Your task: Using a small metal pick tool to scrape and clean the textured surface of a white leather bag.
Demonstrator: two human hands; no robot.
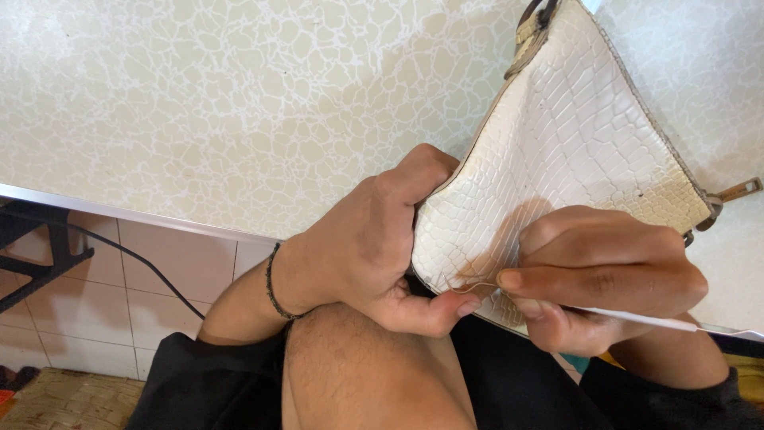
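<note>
both hands grip glossy scale-embossed cream bag (557, 159).

A cream worktop (199, 103) with a white crackle pattern fills the upper part of the view, edged by a thin silver metal strip (119, 213). Below it lies a floor of pale square tiles (151, 302). A thin black cable (135, 267) runs across the tiles from a black metal frame (36, 255) at the left edge. A tan woven mat (68, 402) sits in the bottom-left corner.
</note>
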